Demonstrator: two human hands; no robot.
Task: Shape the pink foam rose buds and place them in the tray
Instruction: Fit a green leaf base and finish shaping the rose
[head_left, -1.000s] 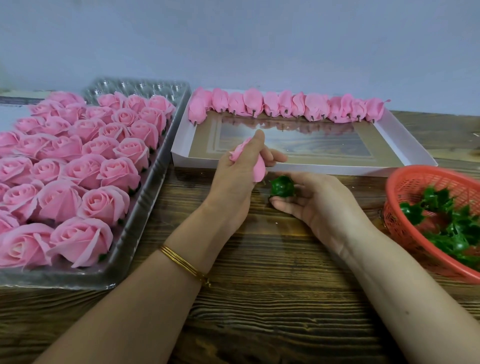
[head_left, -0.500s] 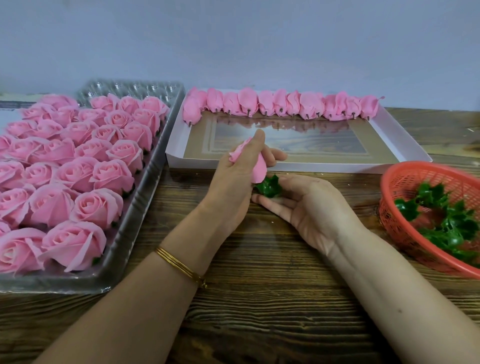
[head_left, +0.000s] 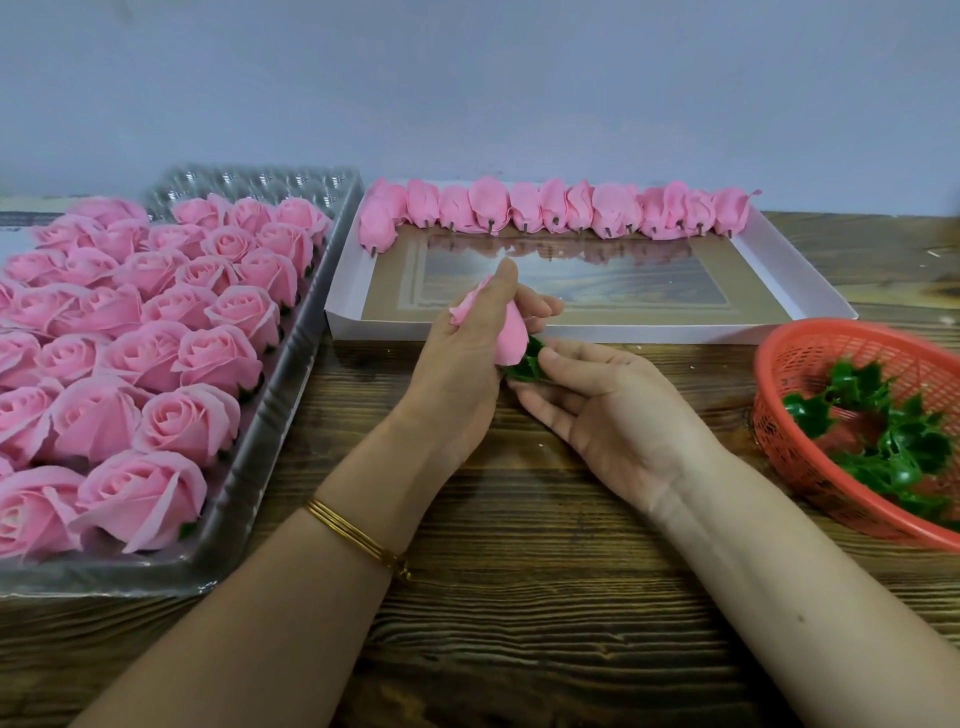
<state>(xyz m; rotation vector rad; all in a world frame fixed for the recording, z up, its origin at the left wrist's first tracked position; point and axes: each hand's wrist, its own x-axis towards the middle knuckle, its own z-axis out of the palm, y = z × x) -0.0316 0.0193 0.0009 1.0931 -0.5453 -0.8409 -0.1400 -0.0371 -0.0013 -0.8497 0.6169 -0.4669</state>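
Over the worktop (head_left: 519, 597), beside the clear tray (head_left: 260, 467) of finished roses (head_left: 208, 358), the left hand (head_left: 457, 374) curls round the pink bud (head_left: 506, 332). The right hand (head_left: 613, 410) pinches a green calyx (head_left: 527, 364) at its base. The foam is probably light and crushable, so grip low and gently.

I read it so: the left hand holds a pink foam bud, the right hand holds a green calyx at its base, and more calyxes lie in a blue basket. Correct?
One mistake: the head view shows a red basket, not blue. The rest stands: the left hand holds the pink foam bud, the right hand the green calyx at its base.
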